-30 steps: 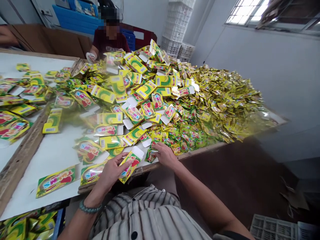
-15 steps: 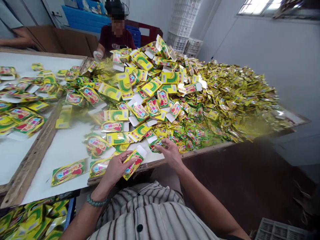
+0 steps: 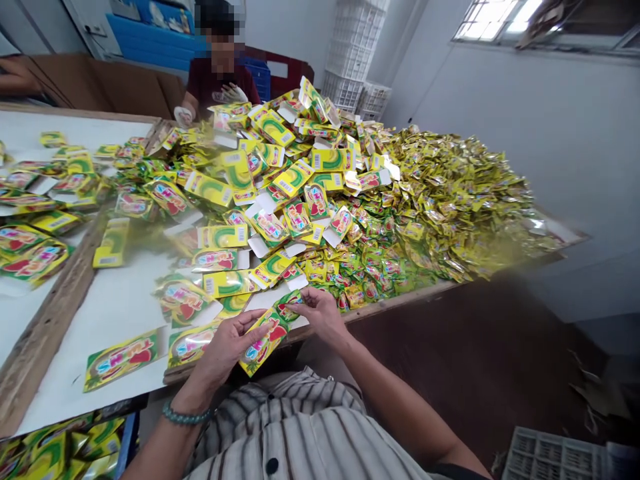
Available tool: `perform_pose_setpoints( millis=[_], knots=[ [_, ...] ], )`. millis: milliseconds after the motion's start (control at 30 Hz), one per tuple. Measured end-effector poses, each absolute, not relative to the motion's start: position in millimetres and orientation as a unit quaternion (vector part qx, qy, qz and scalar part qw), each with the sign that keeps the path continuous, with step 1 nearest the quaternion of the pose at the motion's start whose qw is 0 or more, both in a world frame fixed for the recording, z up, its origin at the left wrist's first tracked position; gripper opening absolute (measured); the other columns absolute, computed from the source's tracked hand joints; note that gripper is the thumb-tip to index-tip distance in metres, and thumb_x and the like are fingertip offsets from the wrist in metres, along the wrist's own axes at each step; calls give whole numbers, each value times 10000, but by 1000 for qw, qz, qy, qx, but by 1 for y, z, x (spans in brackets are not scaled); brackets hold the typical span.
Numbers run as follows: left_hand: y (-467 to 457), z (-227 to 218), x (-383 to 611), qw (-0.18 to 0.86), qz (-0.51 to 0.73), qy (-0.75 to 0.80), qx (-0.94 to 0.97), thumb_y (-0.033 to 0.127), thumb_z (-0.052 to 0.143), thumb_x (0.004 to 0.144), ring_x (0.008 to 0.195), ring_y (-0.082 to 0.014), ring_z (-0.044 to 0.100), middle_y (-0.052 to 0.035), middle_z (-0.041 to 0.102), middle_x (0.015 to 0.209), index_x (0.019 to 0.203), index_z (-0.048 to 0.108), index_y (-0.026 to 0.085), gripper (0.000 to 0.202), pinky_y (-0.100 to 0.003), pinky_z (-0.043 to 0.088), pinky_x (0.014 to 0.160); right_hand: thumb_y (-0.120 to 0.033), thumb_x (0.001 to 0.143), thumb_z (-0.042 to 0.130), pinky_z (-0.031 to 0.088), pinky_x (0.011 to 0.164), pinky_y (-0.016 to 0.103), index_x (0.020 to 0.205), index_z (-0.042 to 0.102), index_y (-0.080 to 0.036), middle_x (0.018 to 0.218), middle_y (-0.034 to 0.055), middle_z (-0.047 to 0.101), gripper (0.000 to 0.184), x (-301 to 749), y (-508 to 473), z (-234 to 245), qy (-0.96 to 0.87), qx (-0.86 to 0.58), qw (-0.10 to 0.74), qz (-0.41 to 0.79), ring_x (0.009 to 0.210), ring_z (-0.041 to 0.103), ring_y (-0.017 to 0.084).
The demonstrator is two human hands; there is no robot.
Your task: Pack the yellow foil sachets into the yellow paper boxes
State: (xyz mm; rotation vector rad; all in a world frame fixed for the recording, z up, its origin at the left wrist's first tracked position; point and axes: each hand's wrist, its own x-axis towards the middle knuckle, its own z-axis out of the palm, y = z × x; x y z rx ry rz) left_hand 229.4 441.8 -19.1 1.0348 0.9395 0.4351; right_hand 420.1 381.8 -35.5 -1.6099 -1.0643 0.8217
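My left hand [image 3: 227, 347] grips a yellow-green printed carton [image 3: 260, 343] by its lower end, just over the table's near edge. My right hand [image 3: 320, 312] pinches small green and red sachets [image 3: 289, 305] at the carton's upper, open end. More flat cartons [image 3: 220, 237] lie scattered on the white table [image 3: 115, 307] in front of me. A large heap of small yellow sachets [image 3: 450, 193] fills the right half of the table.
A person in a dark red shirt [image 3: 220, 80] works at the far side. Another person's arm [image 3: 17, 73] shows at the far left. White crates [image 3: 355, 47] are stacked by the wall; one crate [image 3: 550, 457] lies on the floor at right. Packets fill a bin [image 3: 55, 453] at lower left.
My right hand picked sachets from the pile's edge and brought them left to the carton's open end. The left hand kept holding the carton.
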Motion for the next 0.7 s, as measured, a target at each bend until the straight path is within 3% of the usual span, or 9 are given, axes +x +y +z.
perform_pose_setpoints(
  millis=[133,333,467,567,633,700],
  knots=[
    [441,-19,232,756,196,417,465,480,825,583,792,-244,716,-87,761,969,1083,687,150,615,-316,573,707,-447,720,705,313,525,222,617,576,-173,585,-39,452,319,415,378,-26,-465,-669,488,313,570,379,99],
    [440,-21,236,732,189,427,496,440,852,555,877,-264,709,-96,753,1010,1018,702,141,571,-314,570,747,-481,660,732,258,476,210,609,588,-167,531,-56,428,349,420,378,-30,-470,-631,433,439,513,358,83],
    [440,-23,237,767,182,411,458,385,861,571,804,-227,721,-66,769,926,1003,695,158,516,-296,575,735,-494,657,744,250,457,198,606,585,-162,511,-69,426,372,429,381,-31,-489,-608,399,482,481,354,69],
    [442,-23,239,782,192,424,414,361,876,554,733,-194,723,-47,773,857,974,694,161,499,-254,574,678,-419,746,707,359,525,207,777,651,-168,604,-42,547,259,445,388,-25,-503,-658,405,388,558,477,100],
    [445,-23,242,783,201,442,389,353,894,521,666,-167,714,-39,774,815,953,694,159,514,-215,561,612,-362,816,659,427,648,247,904,664,-170,751,12,635,211,461,396,-20,-502,-739,387,230,709,558,148],
    [447,-24,245,787,202,448,372,351,903,502,622,-152,704,-36,772,782,946,693,158,528,-198,552,575,-313,834,655,432,774,301,1011,656,-169,920,71,665,229,477,405,-18,-525,-792,305,65,880,569,204]
  ],
)
